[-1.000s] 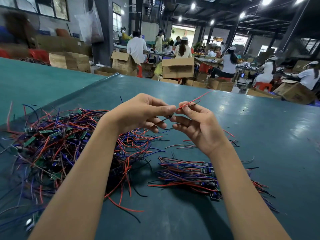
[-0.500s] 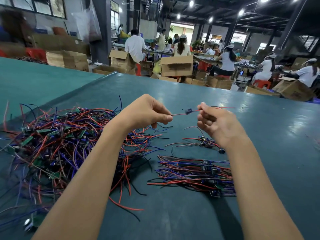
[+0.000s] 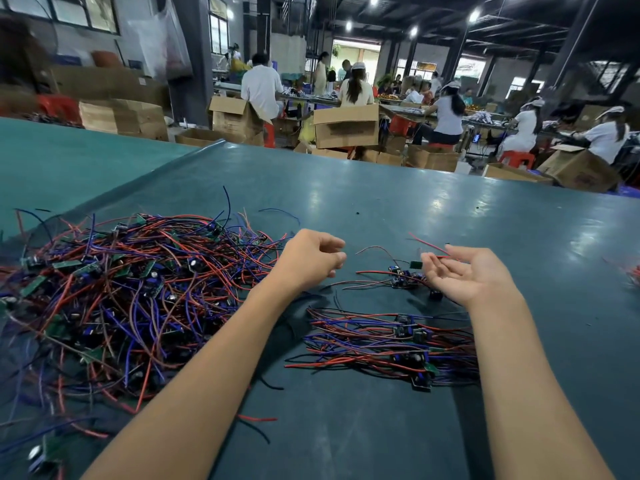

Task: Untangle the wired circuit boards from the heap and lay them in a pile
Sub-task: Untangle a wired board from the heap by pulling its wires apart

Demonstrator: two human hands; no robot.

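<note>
Wired circuit boards sorted from heap to pile on a green table.
The tangled heap [image 3: 138,292] lies at the left and the straightened pile [image 3: 391,337] between the forearms, with a few loose boards [image 3: 403,277] just beyond it. The left hand [image 3: 311,261] hovers with fingers loosely curled and empty. The right hand [image 3: 474,275] is palm-up and relaxed, with a red wire [image 3: 424,241] at its fingertips; whether it is pinched cannot be told. All sit on the table [image 3: 346,202].

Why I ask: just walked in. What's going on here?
A person is sorting wired circuit boards on a green table. The tangled heap lies by the left hand, which is loosely curled and holds nothing. A straightened pile lies by the right forearm. The right hand is palm-up with a red wire across its fingertips; grip unclear.
</note>
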